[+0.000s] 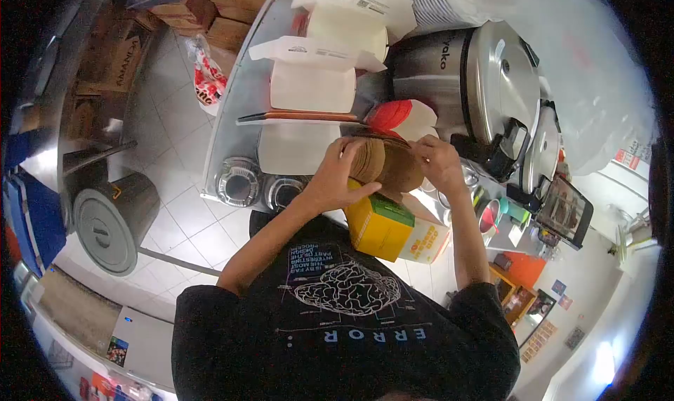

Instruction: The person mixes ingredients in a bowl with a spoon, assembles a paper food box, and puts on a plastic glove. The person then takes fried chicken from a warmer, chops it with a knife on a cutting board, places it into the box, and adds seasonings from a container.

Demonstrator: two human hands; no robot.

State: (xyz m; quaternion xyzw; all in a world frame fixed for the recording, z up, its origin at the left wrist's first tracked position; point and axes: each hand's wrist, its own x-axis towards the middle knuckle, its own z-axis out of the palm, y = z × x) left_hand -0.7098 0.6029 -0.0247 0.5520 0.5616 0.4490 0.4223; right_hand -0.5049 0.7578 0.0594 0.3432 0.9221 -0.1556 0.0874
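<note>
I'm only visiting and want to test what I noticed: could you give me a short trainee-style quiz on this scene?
1. Multiple choice: what colour are the pieces in the left hand?
a) blue
b) brown
c) green
2. True or false: the grey bin has its lid on.
3. Fill in: the large word printed on the black shirt is ____.

Key: 1. b; 2. true; 3. ERROR
</note>
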